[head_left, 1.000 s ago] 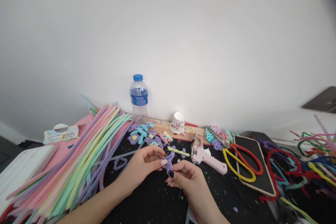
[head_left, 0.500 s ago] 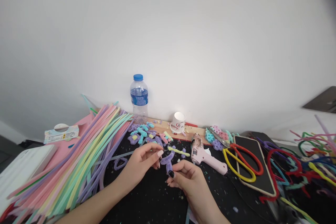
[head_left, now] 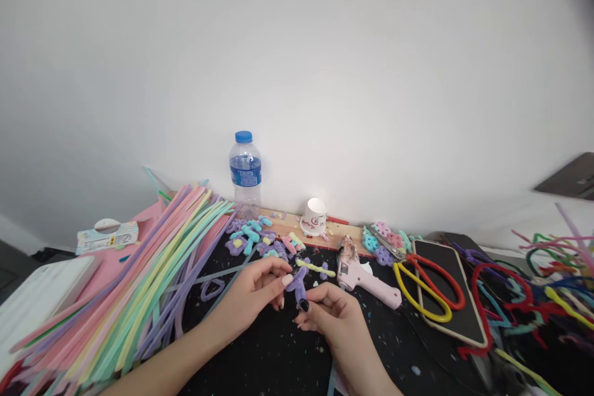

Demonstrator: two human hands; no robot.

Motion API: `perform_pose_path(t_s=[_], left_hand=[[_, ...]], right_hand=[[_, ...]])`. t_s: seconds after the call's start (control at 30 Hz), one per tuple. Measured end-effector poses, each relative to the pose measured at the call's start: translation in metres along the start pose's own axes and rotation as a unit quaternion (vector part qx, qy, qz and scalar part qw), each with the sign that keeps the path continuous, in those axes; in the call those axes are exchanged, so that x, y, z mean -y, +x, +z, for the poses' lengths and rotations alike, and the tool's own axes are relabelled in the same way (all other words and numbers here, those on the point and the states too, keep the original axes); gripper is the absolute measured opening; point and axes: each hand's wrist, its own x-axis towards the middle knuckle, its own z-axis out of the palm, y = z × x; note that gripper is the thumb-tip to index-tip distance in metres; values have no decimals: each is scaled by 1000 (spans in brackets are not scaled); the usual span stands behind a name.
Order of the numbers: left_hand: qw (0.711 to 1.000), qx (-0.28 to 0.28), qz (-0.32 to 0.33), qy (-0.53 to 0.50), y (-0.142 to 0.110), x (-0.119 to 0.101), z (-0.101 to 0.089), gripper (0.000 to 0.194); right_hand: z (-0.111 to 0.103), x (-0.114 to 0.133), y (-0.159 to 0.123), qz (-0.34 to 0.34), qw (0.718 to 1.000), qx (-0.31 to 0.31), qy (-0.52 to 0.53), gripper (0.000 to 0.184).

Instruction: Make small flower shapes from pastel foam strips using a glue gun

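Observation:
A bent purple pipe cleaner piece [head_left: 298,284] is between my two hands above the black work surface. My right hand [head_left: 331,315] pinches its lower end between thumb and fingers, and a dark spot shows at the thumb tip. Thumb and forefinger of my left hand [head_left: 260,291] close on its left end; the exact contact is partly hidden. Just behind lies a pale yellow pipe cleaner strip [head_left: 318,268] with purple bits on it. A pink glue gun [head_left: 369,283] rests to the right of my right hand.
Long pastel pipe cleaners [head_left: 153,278] are heaped at left. Shaped pieces [head_left: 250,236], a water bottle [head_left: 245,173] and a paper cup [head_left: 314,216] stand behind. At right are scissors [head_left: 424,297] with red and yellow handles over a phone [head_left: 464,297], and tangled pipe cleaners [head_left: 524,297].
My left hand has moved slightly right and down, its fingers closing onto the purple piece. My right hand keeps its hold almost in place.

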Motion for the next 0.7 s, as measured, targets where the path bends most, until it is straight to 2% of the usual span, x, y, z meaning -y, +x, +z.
perform_pose_path(t_s=[0.2,0.47,0.7], left_hand=[[996,70,-33,34,-3,-4,3,35],[995,35,-7,97,-5,-5,2,35],[994,52,-12,94,-5,-8,2,37]], right_hand=[[-1,0,1,0,1000,20,6,22],[-1,0,-1,-25,999,25,-9,17],[-1,-1,-1,-29,999,29,-19,16]])
